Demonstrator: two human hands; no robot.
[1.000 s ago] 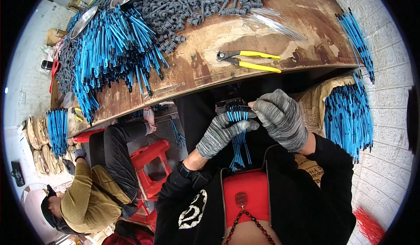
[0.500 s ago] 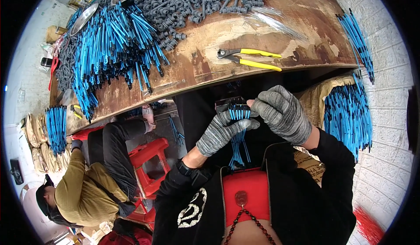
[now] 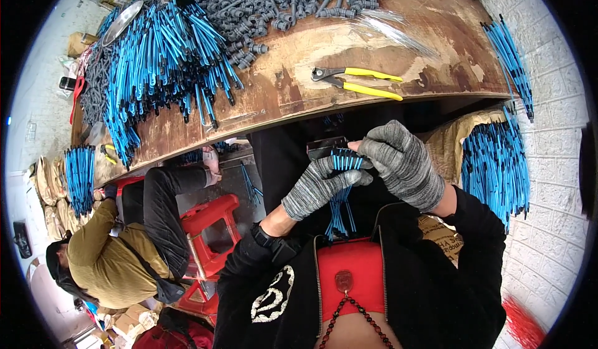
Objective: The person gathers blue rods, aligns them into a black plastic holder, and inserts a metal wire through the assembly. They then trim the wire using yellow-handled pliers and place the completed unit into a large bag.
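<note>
My left hand (image 3: 319, 188), in a grey knit glove, is closed around a small bundle of thin blue tubes with black ends (image 3: 340, 208). The tubes fan out slightly below the fist, toward my lap. My right hand (image 3: 400, 162), gloved the same way with a bare fingertip showing, is closed in a pinch right beside the bundle's upper end. Whatever lies between its fingers is too small or hidden to make out. Yellow-handled pliers (image 3: 367, 89) lie on the wooden table (image 3: 286, 97) beyond my hands.
A big heap of blue tubes (image 3: 162, 56) and a pile of grey plastic fittings (image 3: 293, 3) cover the table's far left. Thin clear strands (image 3: 395, 31) lie beyond the pliers. A full sack of blue tubes (image 3: 495, 168) stands at right. A co-worker (image 3: 118, 262) sits at left near red stools (image 3: 212, 231).
My hands stay close together at the bundle's upper end, with only slight shifts of the fingers. At left, the co-worker's upper body has moved a little.
</note>
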